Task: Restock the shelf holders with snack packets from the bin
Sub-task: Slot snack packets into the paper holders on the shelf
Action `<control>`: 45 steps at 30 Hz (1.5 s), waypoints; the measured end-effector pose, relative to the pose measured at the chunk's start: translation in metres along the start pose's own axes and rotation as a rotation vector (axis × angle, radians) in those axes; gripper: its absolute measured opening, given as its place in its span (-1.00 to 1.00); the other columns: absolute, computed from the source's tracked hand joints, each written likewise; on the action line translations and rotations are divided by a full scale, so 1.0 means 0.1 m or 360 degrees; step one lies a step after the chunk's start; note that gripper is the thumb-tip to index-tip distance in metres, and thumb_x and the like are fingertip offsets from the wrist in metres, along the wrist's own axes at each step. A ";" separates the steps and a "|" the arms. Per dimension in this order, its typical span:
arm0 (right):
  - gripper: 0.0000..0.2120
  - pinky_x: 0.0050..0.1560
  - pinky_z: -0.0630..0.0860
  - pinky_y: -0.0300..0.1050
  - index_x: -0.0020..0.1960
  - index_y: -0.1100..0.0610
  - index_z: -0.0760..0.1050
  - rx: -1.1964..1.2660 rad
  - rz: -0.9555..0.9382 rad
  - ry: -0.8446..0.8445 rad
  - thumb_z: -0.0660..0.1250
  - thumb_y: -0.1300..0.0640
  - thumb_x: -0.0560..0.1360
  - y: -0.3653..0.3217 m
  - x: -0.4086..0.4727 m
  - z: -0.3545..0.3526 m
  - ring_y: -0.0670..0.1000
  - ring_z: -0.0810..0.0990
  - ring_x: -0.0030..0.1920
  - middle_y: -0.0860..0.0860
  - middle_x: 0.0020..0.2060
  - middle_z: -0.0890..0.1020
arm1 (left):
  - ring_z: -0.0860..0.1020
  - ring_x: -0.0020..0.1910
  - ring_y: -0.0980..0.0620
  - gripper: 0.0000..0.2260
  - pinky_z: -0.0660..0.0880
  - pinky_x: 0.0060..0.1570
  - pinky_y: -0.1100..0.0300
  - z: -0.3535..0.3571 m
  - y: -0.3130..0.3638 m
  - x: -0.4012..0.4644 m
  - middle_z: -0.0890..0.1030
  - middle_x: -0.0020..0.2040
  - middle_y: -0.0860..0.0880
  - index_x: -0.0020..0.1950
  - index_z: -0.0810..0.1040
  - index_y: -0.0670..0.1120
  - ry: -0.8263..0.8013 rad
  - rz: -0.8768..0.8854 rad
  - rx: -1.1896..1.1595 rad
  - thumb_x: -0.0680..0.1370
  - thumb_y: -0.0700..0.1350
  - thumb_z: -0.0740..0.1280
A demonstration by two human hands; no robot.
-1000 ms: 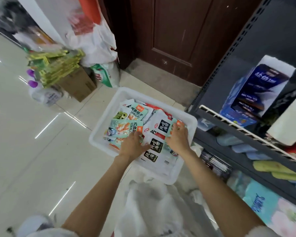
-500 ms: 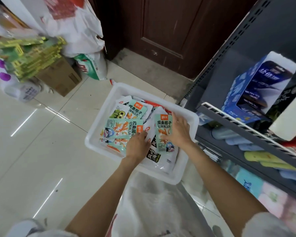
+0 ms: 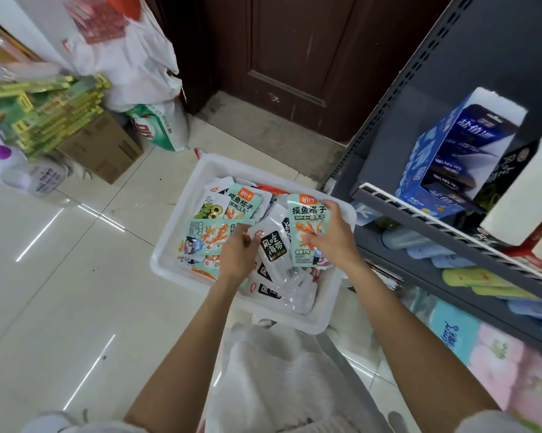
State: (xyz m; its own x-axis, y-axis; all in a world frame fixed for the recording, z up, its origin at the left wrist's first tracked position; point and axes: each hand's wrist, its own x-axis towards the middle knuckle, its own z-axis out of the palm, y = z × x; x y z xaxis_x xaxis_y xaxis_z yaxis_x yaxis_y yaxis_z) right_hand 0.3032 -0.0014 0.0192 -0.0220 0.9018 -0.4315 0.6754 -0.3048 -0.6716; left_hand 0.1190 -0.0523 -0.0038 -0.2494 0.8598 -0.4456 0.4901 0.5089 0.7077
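Observation:
A white plastic bin [image 3: 182,210] stands on the tiled floor, filled with several snack packets. My right hand [image 3: 333,239] holds an upright teal packet [image 3: 307,220] with orange snack pictures, above the bin's right side. My left hand [image 3: 236,256] pinches a clear packet with a black label [image 3: 274,246] at its top corner, beside the teal one. More teal packets [image 3: 210,235] lie flat at the bin's left. The shelf holders [image 3: 444,82] rise at the right, with a wire-fronted shelf [image 3: 419,210].
A blue carton [image 3: 451,151] and a dark box [image 3: 507,173] stand on the upper shelf; flat pastel packs lie on the shelf below. At the left are a cardboard box [image 3: 104,148], green-yellow packs, a purple-capped bottle and white bags. A brown door [image 3: 294,57] is behind.
My right hand has lifted the teal packet up from the pile. My left hand has taken hold of the clear black-label packet and raised it. The camera view moved closer.

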 end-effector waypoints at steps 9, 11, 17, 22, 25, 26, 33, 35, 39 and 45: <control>-0.33 -0.11 0.55 -0.25 0.28 0.04 0.25 0.1168 0.0248 0.0374 0.50 0.38 0.32 -0.03 -0.42 -0.31 -0.20 0.61 -0.06 -0.08 0.00 0.60 | 0.50 -0.14 -0.01 -0.71 0.39 -0.12 0.17 -0.15 -0.04 0.07 0.52 -0.12 -0.04 0.32 0.43 -0.15 0.0209 0.0023 0.0003 0.62 -0.11 0.23; -0.32 0.02 0.55 -0.08 0.30 0.06 0.28 0.1397 0.0365 0.0247 0.50 0.36 0.31 -0.01 -0.46 -0.33 -0.05 0.61 0.05 -0.01 0.06 0.61 | 0.50 -0.21 0.00 -0.71 0.39 -0.15 0.17 -0.12 -0.01 0.06 0.52 -0.20 -0.04 0.32 0.44 -0.15 0.0227 0.0066 -0.0063 0.61 -0.11 0.24; -0.32 0.04 0.55 0.02 0.36 0.11 0.31 0.1676 0.0479 0.0090 0.46 0.36 0.32 -0.03 -0.56 -0.30 0.07 0.61 0.10 0.06 0.06 0.63 | 0.51 0.10 -0.05 -0.77 0.40 0.04 0.17 -0.13 0.15 0.04 0.56 0.12 -0.09 0.18 0.54 -0.16 0.0373 0.0277 -0.0096 0.60 -0.07 0.26; -0.27 -0.06 0.56 -0.07 0.36 0.07 0.32 0.1844 0.0377 0.0088 0.45 0.33 0.24 -0.07 -0.70 -0.37 0.02 0.64 0.03 0.03 0.02 0.66 | 0.53 -0.17 -0.02 -0.85 0.54 -0.06 -0.13 -0.16 0.65 -0.13 0.57 -0.18 -0.19 -0.13 0.40 -0.02 0.0102 0.0167 -0.0691 0.63 -0.04 0.19; -0.30 -0.04 0.56 -0.12 0.36 0.04 0.31 0.1792 0.0285 0.0253 0.46 0.36 0.30 -0.03 -0.81 -0.49 -0.01 0.64 0.04 0.02 0.06 0.65 | 0.59 -0.21 0.08 -0.82 0.55 -0.14 0.06 -0.08 1.02 -0.35 0.62 -0.20 0.00 -0.07 0.51 -0.03 -0.0052 0.0172 -0.1052 0.64 -0.04 0.17; -0.31 0.02 0.55 -0.11 0.36 0.04 0.31 0.1763 0.0254 0.0333 0.45 0.38 0.31 -0.01 -0.84 -0.54 -0.01 0.63 0.08 0.02 0.09 0.64 | 0.62 -0.22 0.09 -0.77 0.57 -0.20 0.16 -0.03 1.14 -0.43 0.66 -0.21 0.01 -0.06 0.56 -0.06 -0.0155 0.0122 -0.1192 0.64 -0.01 0.17; -0.34 0.08 0.55 -0.07 0.36 0.13 0.29 0.1869 0.0110 0.0729 0.44 0.38 0.34 0.25 -1.13 -0.87 -0.03 0.62 0.08 0.03 0.09 0.63 | 0.56 0.21 -0.09 -0.50 0.54 0.13 0.03 0.42 1.61 -0.83 0.58 0.24 -0.16 0.30 0.52 -0.12 -0.1199 -0.0179 -0.1751 0.51 0.18 0.19; -0.39 0.03 0.58 -0.13 0.34 0.11 0.28 0.1806 0.0038 0.0829 0.40 0.42 0.38 0.36 -1.23 -1.02 -0.09 0.63 0.04 0.00 0.08 0.62 | 0.58 0.17 -0.09 -0.59 0.57 0.01 0.08 0.60 1.67 -0.95 0.60 0.20 -0.16 0.33 0.45 -0.17 -0.1297 -0.0049 -0.1674 0.52 -0.04 0.29; -0.28 -0.03 0.56 -0.26 0.39 -0.03 0.17 0.1551 -0.0098 0.0840 0.40 0.42 0.40 0.69 -1.40 -1.44 -0.22 0.59 0.05 -0.10 0.15 0.52 | 0.65 0.02 -0.09 -0.57 0.60 -0.15 0.10 0.97 1.85 -1.25 0.66 0.07 -0.16 0.31 0.47 -0.19 -0.1273 -0.0131 -0.1457 0.45 -0.12 0.32; -0.20 0.18 0.53 -0.14 0.43 0.02 0.21 0.1380 -0.0084 0.0842 0.50 0.38 0.33 1.48 -1.76 -2.09 -0.08 0.54 0.20 -0.03 0.24 0.52 | 0.65 0.01 -0.13 -0.62 0.61 -0.18 0.05 1.72 2.22 -1.74 0.64 0.12 -0.19 0.36 0.45 -0.15 -0.1182 -0.0218 -0.1293 0.55 -0.09 0.26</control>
State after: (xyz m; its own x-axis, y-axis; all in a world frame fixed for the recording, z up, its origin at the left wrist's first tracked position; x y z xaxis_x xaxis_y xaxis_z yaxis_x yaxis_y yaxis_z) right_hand 0.5608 -0.1413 0.1217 0.4344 0.8763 -0.2081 -0.0892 -0.1881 -0.9781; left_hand 0.4152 -0.0961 0.1367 0.4364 0.6937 -0.5730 -0.2650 0.7077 0.6550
